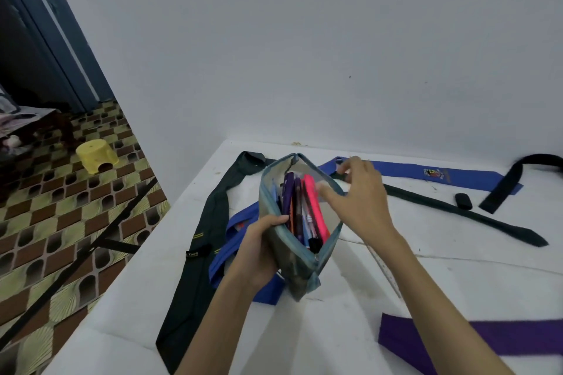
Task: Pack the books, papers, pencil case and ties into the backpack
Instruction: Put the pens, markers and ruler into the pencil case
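Two bare forearms come up from the bottom edge of the frame, one from the lower middle and one from the lower right, each ending in a bare hand: the left hand (259, 250) near the centre and the right hand (362, 192) just above and right of it. No sleeve, cuff, watch, ring or glove shows anywhere along them; the arms are uncovered right down to the frame edge. The fingers are slim, and the nails look short and plain, though too small to tell more.
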A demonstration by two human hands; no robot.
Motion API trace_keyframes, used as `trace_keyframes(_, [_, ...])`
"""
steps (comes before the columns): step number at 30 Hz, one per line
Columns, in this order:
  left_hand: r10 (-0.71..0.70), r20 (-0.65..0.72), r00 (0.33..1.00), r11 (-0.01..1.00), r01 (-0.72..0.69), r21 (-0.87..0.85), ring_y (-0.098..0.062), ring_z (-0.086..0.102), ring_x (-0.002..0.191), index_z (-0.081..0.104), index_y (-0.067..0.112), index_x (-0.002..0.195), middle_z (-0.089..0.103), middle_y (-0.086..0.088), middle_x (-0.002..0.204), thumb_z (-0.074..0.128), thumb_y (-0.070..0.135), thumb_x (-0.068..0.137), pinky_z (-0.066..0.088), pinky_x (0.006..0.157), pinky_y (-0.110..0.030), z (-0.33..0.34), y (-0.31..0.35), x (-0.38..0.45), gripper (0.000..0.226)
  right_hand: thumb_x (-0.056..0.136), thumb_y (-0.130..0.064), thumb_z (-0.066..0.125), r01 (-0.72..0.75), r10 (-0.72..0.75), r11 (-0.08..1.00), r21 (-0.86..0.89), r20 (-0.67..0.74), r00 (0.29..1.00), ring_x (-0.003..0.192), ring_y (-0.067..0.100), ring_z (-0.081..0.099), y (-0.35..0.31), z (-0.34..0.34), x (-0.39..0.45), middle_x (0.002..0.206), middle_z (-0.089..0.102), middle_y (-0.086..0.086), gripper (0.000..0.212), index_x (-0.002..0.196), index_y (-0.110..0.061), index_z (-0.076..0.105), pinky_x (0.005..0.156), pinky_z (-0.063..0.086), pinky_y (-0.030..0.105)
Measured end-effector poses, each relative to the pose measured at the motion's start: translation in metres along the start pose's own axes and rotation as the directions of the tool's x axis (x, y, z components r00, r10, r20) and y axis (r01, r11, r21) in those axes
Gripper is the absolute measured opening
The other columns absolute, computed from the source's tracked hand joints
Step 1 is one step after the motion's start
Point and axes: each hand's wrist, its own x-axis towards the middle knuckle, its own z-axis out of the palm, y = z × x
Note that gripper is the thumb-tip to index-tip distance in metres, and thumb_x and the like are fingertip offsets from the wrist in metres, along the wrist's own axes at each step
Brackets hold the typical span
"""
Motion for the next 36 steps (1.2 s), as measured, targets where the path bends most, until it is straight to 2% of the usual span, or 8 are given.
trace_keyframes(4, [-0.019,0.067,0.998,0.997,0.013,0.08,-0.027,0.059,0.095,0.058,0.008,0.124,0.064,-0.013,0.103,0.071,0.029,0.061,0.052,0.081,-0.037,0.01,-0.004,-0.006,0.068,0.091,-0.013,0.054,-0.205,0.167,0.969,0.139,0.241,0.956,0.065,0.028,0.059,0.015,-0.01,-0.009,0.085,0.064,0.024,0.012,0.089,-0.001,0.056,0.05,0.048,0.031])
trace_keyframes(9, [0.081,0.112,0.99,0.972,-0.104,0.211,-0.024,0.067,0.094,0.069,0.037,0.101,0.072,-0.005,0.099,0.067,0.036,0.07,0.053,0.082,-0.039,0.039,-0.01,-0.011,0.031,0.09,-0.002,0.047,-0.187,0.169,0.933,0.307,0.086,0.982,0.065,0.035,0.061,0.014,-0.018,-0.019,0.078,0.062,0.027,0.013,0.084,0.005,0.056,0.05,0.043,0.03])
trace_keyframes(14, [0.15,0.146,0.978,0.973,-0.172,0.154,-0.027,0.062,0.108,0.066,0.051,0.105,0.073,0.007,0.099,0.07,0.035,0.074,0.05,0.093,-0.046,0.048,-0.009,-0.022,0.036,0.092,-0.002,0.05,-0.285,0.28,0.836,0.468,0.084,0.956,0.052,0.022,0.058,0.017,-0.028,-0.025,0.067,0.058,0.019,0.011,0.082,-0.002,0.056,0.046,0.042,0.027])
trace_keyframes(16, [0.153,0.146,0.977,0.98,-0.169,0.105,-0.03,0.059,0.115,0.05,0.042,0.131,0.066,-0.003,0.12,0.075,0.05,0.067,0.051,0.091,-0.045,0.044,-0.005,-0.022,0.069,0.092,-0.001,0.05,-0.325,0.311,0.773,0.545,0.122,0.943,0.049,0.019,0.054,0.014,-0.028,-0.024,0.064,0.055,0.015,0.016,0.077,-0.007,0.053,0.043,0.038,0.024])
trace_keyframes(19, [0.154,0.185,0.971,0.984,-0.168,0.064,-0.035,0.054,0.122,0.053,0.02,0.133,0.056,-0.016,0.133,0.071,0.068,0.061,0.048,0.094,-0.045,0.038,0.001,-0.028,0.089,0.092,-0.001,0.05,-0.374,0.344,0.666,0.646,0.179,0.922,0.058,0.022,0.053,0.008,-0.025,-0.02,0.068,0.056,0.014,0.019,0.075,-0.01,0.053,0.05,0.041,0.027])
trace_keyframes(22, [0.173,0.189,0.967,0.984,-0.177,0.001,-0.033,0.056,0.119,0.055,0.02,0.132,0.058,-0.016,0.13,0.066,0.068,0.066,0.053,0.088,-0.042,0.032,0.009,-0.034,0.082,0.093,-0.002,0.05,-0.41,0.345,0.607,0.681,0.239,0.908,0.059,0.019,0.053,0.0,-0.018,-0.018,0.066,0.056,0.009,0.017,0.078,-0.009,0.053,0.057,0.043,0.03])
trace_keyframes(28, [0.246,-0.08,0.966,0.966,-0.237,0.106,-0.021,0.068,0.091,0.056,0.024,0.125,0.071,-0.005,0.102,0.057,0.034,0.084,0.054,0.072,-0.034,0.022,0.03,-0.033,0.041,0.094,-0.004,0.051,-0.364,0.243,0.641,0.676,0.271,0.931,0.05,0.016,0.054,-0.025,-0.002,-0.01,0.064,0.057,0.01,0.016,0.078,-0.009,0.051,0.046,0.04,0.024])
trace_keyframes(36, [0.123,-0.011,0.992,0.988,-0.122,0.09,-0.024,0.067,0.09,0.06,0.013,0.124,0.069,-0.013,0.103,0.062,0.034,0.08,0.053,0.073,-0.035,-0.022,0.065,-0.018,0.049,0.093,-0.012,0.056,-0.355,0.222,0.677,0.645,0.281,0.934,0.057,0.018,0.051,-0.063,0.042,0.018,0.073,0.053,0.015,0.014,0.081,-0.006,0.052,0.05,0.045,0.027])
